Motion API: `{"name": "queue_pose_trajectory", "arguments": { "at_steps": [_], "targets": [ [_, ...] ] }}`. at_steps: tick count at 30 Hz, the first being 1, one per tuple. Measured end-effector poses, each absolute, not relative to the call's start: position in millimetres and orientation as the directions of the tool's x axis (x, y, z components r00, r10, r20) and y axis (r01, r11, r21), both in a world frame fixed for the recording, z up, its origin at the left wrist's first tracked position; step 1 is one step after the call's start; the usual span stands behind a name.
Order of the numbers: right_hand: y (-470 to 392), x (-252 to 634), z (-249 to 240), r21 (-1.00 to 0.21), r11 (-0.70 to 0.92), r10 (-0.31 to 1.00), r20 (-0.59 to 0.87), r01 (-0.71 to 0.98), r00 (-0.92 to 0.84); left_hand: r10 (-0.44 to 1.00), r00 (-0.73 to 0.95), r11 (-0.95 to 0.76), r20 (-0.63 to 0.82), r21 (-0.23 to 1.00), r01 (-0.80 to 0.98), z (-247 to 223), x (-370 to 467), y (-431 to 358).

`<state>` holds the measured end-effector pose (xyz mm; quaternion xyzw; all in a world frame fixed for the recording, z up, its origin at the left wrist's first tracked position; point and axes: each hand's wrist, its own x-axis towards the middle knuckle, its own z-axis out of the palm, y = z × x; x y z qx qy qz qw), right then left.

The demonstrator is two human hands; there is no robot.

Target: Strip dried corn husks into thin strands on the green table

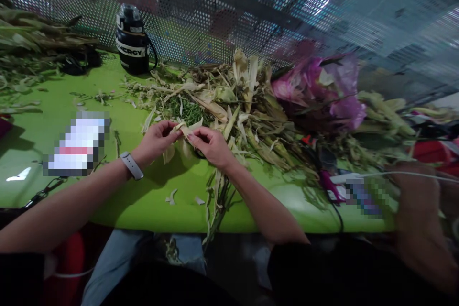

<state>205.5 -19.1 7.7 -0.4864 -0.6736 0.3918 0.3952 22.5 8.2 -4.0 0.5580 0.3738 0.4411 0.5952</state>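
Between my two hands is a pale strip of dried corn husk (186,129), pinched from both sides above the green table. My left hand (161,137), with a light watch band on the wrist, has thumb and forefinger closed on its left end. On the other end, my right hand (211,146) grips with thumb and bent fingers. Just behind my hands lies a heap of dried husks and stalks (247,119), with thin green strands (188,111) at its near side. Loose husk scraps (172,197) rest on the table in front of me.
A black bottle (132,48) stands at the back left against a perforated metal panel (201,14). Left lies a blurred-out phone (79,143). To the right are a pink plastic bag (322,86), a second phone (366,196) and another person's arm (418,210).
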Motion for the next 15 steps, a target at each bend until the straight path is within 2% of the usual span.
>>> {"name": "queue_pose_trajectory", "arguments": {
  "at_steps": [4, 8, 11, 15],
  "targets": [
    [-19.8, 206.7, 7.6, -0.853, 0.272, 0.959, 0.201, 0.445, -0.200, 0.914, 0.361, -0.211, 0.184, 0.977, 0.035, -3.3, 23.1, 5.4],
    [-24.1, 203.4, 8.0, -0.750, 0.332, 0.942, 0.297, 0.572, -0.156, 0.901, 0.364, -0.295, 0.236, 0.949, 0.115, -3.1, 22.5, 5.3],
    [-26.0, 200.9, 6.8, -0.756, 0.330, 0.940, 0.319, 0.565, -0.122, 0.913, 0.364, -0.217, 0.184, 0.975, 0.051, -3.0, 21.3, 7.4],
    [-23.6, 202.1, 6.4, -0.883, 0.242, 0.969, 0.240, 0.402, -0.055, 0.911, 0.405, -0.054, 0.084, 0.995, -0.085, -3.9, 18.9, 10.9]
  ]
}}
